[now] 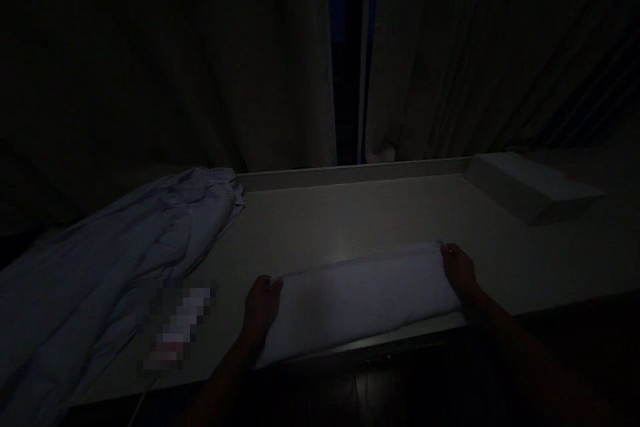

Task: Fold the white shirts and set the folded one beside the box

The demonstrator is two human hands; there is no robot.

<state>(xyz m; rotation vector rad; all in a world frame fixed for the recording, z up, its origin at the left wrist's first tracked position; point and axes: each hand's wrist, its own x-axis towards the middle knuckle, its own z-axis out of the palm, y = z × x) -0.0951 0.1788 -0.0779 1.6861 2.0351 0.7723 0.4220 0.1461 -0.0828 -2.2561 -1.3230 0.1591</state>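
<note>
The scene is very dark. A folded white cloth (357, 297) lies flat near the front edge of a pale table (350, 213). My left hand (260, 310) rests on the cloth's left end, fingers pinching its far corner. At the cloth's right end, my right hand (459, 270) grips the other far corner. Both forearms reach in from the bottom of the view.
A crumpled light-blue garment (125, 260) sprawls over the table's left side. A blurred small object (177, 327) with a cord lies between it and my left hand. A white box (530, 187) sits at the back right. Dark curtains (225, 67) hang behind.
</note>
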